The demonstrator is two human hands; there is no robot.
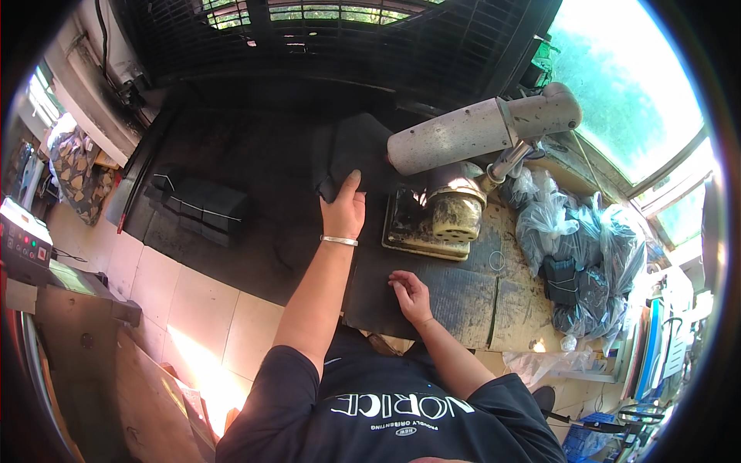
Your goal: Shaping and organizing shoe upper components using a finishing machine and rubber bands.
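Observation:
My left hand, with a pale bracelet at the wrist, grips the near edge of a black flat piece. The thumb lies on top, and the piece reaches away from me over the dark work surface. Nearer to me, my right hand is above a black mat, its fingers loosely bent and apart, with nothing visible in them. Just beyond it stands a machine with a slanting grey cylinder and a round, stained cream-coloured part over a flat base.
Black bundles tied with white bands lie at the left. Clear plastic bags of black pieces are heaped at the right. A dark grille stands behind the surface. A control box with lit buttons is at far left.

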